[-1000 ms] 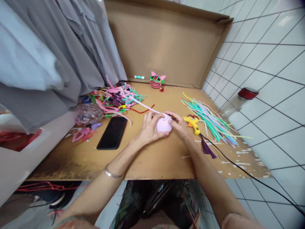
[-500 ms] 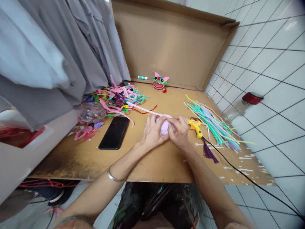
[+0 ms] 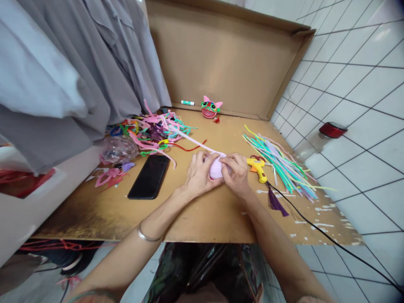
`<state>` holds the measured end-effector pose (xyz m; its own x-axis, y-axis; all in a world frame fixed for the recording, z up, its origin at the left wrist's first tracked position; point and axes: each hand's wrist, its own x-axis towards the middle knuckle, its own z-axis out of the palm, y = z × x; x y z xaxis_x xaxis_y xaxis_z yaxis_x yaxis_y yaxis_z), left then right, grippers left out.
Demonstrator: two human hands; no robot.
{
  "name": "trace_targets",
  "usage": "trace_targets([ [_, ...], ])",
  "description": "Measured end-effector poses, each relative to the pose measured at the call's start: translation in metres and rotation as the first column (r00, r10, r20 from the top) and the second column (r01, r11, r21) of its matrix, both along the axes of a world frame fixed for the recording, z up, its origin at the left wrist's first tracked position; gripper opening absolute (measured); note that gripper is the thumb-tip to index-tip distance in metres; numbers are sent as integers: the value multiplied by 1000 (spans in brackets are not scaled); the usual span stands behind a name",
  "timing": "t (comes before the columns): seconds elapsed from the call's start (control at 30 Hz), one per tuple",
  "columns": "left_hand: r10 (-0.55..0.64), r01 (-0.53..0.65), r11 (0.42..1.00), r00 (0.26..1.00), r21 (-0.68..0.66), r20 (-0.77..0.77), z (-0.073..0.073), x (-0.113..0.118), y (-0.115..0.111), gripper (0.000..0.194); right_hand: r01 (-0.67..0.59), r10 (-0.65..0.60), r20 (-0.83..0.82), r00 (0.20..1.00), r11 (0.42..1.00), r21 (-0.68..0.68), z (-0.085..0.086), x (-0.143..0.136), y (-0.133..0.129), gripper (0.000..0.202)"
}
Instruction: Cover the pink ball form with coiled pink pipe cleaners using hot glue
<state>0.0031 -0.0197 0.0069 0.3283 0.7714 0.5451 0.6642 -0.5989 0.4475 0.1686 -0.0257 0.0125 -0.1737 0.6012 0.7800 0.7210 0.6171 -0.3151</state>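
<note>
Between my two hands is a rounded lilac piece (image 3: 216, 168) wound from pipe cleaner in close rows. My left hand (image 3: 199, 172) curls round its left side, thumb across the near face. On the other side my right hand (image 3: 236, 171) grips it, fingertips pressed to the top and right edge. A loose lilac pipe cleaner (image 3: 194, 140) runs from the piece up and left toward the colourful pile. Just right of my right hand lies a yellow glue gun (image 3: 259, 169), with red-handled scissors (image 3: 257, 158) partly behind it.
Left are a tangled pipe cleaner pile (image 3: 158, 128), a clear plastic bag (image 3: 118, 148) and a black phone (image 3: 149, 176). Straight pipe cleaners (image 3: 280, 164) and a purple tassel (image 3: 276, 203) lie right. Against the cardboard (image 3: 227, 59) sit a colourful animal head (image 3: 209, 108) and a glue stick (image 3: 187, 102).
The whole view has shifted slightly. Both hands keep hold of the lilac piece, and the loose pipe cleaner lies at a slightly steeper slant.
</note>
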Motion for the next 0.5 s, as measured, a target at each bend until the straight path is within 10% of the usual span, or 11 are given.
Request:
trace_targets([
  [0.5,-356,365,926,929,-96,106,7,-14,24,75,-102,102,-21,995,994,-45,4,0,1,21],
])
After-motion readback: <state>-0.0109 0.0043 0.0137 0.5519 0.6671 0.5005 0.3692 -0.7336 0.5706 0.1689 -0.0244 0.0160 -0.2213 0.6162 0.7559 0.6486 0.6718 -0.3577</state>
